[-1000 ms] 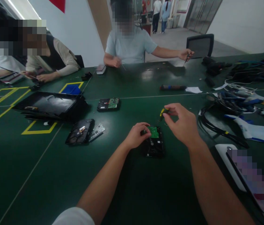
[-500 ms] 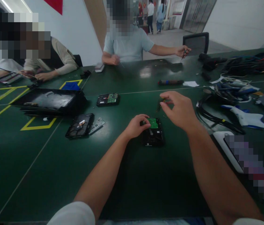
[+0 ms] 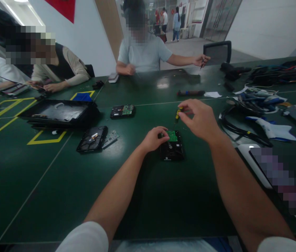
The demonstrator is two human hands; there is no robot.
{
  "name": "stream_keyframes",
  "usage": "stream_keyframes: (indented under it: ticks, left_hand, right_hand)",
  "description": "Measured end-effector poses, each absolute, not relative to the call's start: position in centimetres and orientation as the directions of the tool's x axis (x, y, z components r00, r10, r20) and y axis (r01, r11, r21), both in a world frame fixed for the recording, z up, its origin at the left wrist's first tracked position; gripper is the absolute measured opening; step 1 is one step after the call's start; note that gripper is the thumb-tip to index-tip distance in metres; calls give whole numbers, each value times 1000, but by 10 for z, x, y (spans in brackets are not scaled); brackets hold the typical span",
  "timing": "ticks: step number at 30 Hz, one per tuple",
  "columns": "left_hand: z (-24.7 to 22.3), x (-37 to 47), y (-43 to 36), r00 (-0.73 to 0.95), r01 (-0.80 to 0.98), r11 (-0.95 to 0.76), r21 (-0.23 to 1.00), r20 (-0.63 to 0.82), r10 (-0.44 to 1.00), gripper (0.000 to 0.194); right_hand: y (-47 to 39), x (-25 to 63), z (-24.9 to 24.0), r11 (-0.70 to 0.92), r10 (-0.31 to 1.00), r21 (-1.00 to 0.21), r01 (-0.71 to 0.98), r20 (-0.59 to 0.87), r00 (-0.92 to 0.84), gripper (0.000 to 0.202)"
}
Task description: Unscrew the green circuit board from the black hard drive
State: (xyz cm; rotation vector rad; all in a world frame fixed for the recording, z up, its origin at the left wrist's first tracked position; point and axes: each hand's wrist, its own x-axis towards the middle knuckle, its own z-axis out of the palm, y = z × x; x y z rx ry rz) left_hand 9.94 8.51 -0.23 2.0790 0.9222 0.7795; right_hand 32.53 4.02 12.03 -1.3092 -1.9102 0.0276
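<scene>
A black hard drive (image 3: 173,151) with a green circuit board (image 3: 173,135) lies flat on the table in front of me. My left hand (image 3: 156,139) is closed at its upper left edge, thumb and fingers gripping there; the fingertips partly cover the board's left end. Up and to the right, my right hand (image 3: 199,117) pinches a small yellow and black screwdriver (image 3: 177,114) between thumb and fingers. The tool points down above the table just beyond the drive, its thin shaft hard to make out. A few tiny screws (image 3: 184,128) appear to lie close by.
To the left are two more hard drives (image 3: 92,139) (image 3: 122,111), a loose circuit board (image 3: 111,139) and a black tray (image 3: 61,113). Cables (image 3: 242,127), a glove-like white and blue item (image 3: 271,127) and a phone-like device (image 3: 279,178) lie right. Co-workers (image 3: 145,52) sit opposite.
The screwdriver in my right hand has turned, so its yellow handle shows more clearly. My left hand stays at the drive. The whole view has shifted slightly.
</scene>
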Motion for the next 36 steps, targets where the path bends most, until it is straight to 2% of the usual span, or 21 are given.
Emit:
stream_keyframes:
  ticks: [3, 14, 22, 36]
  left_hand:
    - [-2, 100, 85, 564, 359, -483, 799, 227, 794, 6]
    - [-1, 100, 86, 563, 364, -478, 800, 220, 797, 6]
    - [-2, 99, 86, 568, 342, -488, 803, 237, 788, 8]
    - [-4, 100, 87, 568, 336, -479, 811, 231, 790, 7]
  right_hand:
    - [41, 324, 119, 468, 787, -433, 771, 601, -139, 19]
    - [40, 327, 123, 481, 760, -363, 798, 626, -174, 26]
    - [41, 320, 119, 471, 760, -417, 777, 639, -118, 21]
    - [38, 323, 124, 458, 759, -394, 797, 640, -119, 16]
